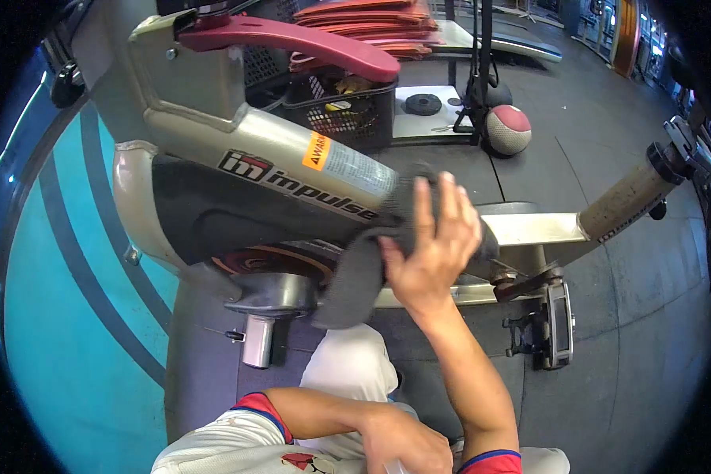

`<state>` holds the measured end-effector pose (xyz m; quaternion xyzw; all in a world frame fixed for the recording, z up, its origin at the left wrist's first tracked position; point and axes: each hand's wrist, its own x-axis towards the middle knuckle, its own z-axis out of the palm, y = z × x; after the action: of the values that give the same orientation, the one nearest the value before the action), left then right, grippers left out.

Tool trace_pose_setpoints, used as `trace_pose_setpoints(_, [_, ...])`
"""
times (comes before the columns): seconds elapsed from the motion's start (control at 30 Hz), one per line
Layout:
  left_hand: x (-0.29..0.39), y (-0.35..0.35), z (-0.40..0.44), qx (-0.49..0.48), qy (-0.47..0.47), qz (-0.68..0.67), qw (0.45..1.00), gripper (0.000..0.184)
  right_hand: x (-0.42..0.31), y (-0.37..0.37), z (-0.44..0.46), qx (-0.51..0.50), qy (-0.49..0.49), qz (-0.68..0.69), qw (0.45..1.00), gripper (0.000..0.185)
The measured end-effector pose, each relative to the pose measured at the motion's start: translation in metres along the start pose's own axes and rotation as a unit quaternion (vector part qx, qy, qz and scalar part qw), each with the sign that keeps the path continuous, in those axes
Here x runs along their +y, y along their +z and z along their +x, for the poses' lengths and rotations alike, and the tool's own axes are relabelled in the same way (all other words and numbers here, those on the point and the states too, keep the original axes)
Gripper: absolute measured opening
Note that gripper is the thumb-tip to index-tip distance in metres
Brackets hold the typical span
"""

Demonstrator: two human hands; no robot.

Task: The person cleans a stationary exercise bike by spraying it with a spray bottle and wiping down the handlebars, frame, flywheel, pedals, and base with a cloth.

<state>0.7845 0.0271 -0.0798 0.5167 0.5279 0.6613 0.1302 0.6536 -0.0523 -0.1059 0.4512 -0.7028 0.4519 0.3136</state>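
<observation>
My right hand point(438, 245) presses a dark grey cloth point(354, 284) against the slanted frame tube of an exercise bike point(284, 146). Its fingers point up over the cloth, with the thumb on the left side. One end of the cloth hangs down beside the bike's dark cover, below the "impulse" lettering. Close to my body, at the bottom edge, my left hand point(407, 442) is closed. A pale, see-through bit shows under its fingers, but what it holds is mostly cut off.
A pedal point(559, 325) juts out at the right, and another crank cover point(272, 294) sits left of my knee. Behind the bike are a black basket point(344, 110), stacked red mats point(363, 28), a weight plate point(423, 104) and a ball point(509, 130).
</observation>
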Motion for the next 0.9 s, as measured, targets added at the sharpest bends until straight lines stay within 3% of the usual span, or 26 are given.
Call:
trace_pose_setpoints(0.13, [-0.001, 0.001, -0.002, -0.011, 0.002, 0.002, 1.000, 0.035, -0.036, 0.015, 0.031, 0.041, 0.072, 0.011, 0.997, 0.078])
trace_pose_setpoints(0.23, [0.008, -0.009, 0.001, -0.024, 0.000, -0.065, 0.998, 0.037, -0.106, 0.022, 0.090, 0.100, 0.006, 0.112, 0.989, 0.076])
trace_pose_setpoints(0.3, [0.015, -0.015, 0.000, -0.046, -0.020, -0.109, 0.993, 0.038, -0.126, 0.025, 0.091, 0.078, -0.058, 0.093, 0.991, 0.089])
trace_pose_setpoints(0.4, [0.024, -0.020, -0.003, -0.007, 0.004, -0.113, 0.994, 0.036, -0.088, 0.019, 0.063, 0.070, -0.106, 0.106, 0.986, 0.091])
trace_pose_setpoints(0.53, [0.025, -0.016, -0.007, -0.002, 0.002, -0.083, 0.997, 0.032, 0.009, 0.024, -0.011, 0.105, -0.123, -0.029, 0.986, 0.085])
trace_pose_setpoints(0.63, [0.012, -0.011, -0.007, -0.027, 0.023, -0.065, 0.997, 0.036, 0.013, 0.007, -0.019, 0.028, -0.005, -0.004, 1.000, 0.081])
trace_pose_setpoints(0.7, [0.007, -0.013, -0.004, -0.038, 0.041, -0.086, 0.995, 0.041, -0.002, 0.011, -0.011, 0.048, 0.015, 0.014, 0.999, 0.081])
trace_pose_setpoints(0.73, [0.005, -0.011, -0.003, -0.035, 0.018, -0.090, 0.995, 0.043, -0.002, 0.014, -0.010, 0.060, 0.006, 0.020, 0.998, 0.081])
trace_pose_setpoints(0.8, [0.003, -0.006, -0.003, -0.026, -0.028, -0.090, 0.995, 0.046, 0.022, 0.025, -0.029, 0.084, -0.102, -0.008, 0.991, 0.074])
trace_pose_setpoints(0.87, [0.001, -0.003, -0.002, 0.000, -0.009, -0.081, 0.997, 0.043, 0.057, 0.023, -0.072, 0.025, -0.164, -0.080, 0.983, 0.053])
trace_pose_setpoints(0.9, [0.000, 0.000, -0.001, 0.014, 0.002, -0.075, 0.997, 0.041, 0.079, 0.023, -0.100, -0.011, -0.171, -0.089, 0.981, 0.054])
